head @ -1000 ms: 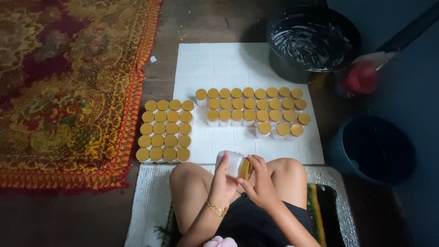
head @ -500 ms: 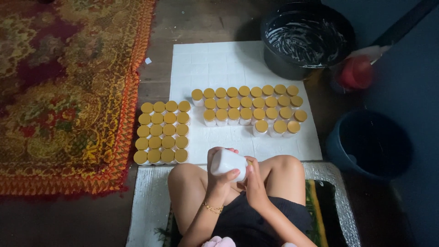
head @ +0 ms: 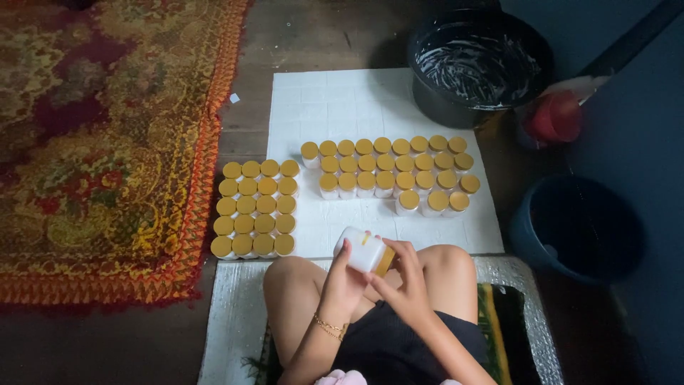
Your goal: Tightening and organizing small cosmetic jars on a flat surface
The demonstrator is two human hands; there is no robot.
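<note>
From the head camera we see both our hands meeting above our bare knees around one small white jar (head: 362,249) tipped on its side. Our left hand (head: 342,281) wraps the white body from below, fingers curled up around it, which steadies the jar against turning. Our right hand (head: 400,279) pinches the gold lid (head: 385,262) at the jar's near end with thumb and fingers; whether the lid is fully seated we cannot tell, since the fingers cover its edge.

Just beyond our hands lies a white mat (head: 342,107). Ahead and to the right on it stands a block of gold-lidded jars (head: 392,175) in close rows. Ahead and to the left a second, tighter block (head: 256,208) stands partly off the mat, near the fringe of a patterned red rug (head: 100,142).

Farther off to the right sit a black bucket (head: 479,64) smeared white inside, a red scoop (head: 554,117) beside it, and a dark blue tub (head: 581,228) near our right knee. Nothing stands between our hands and the jar rows.
</note>
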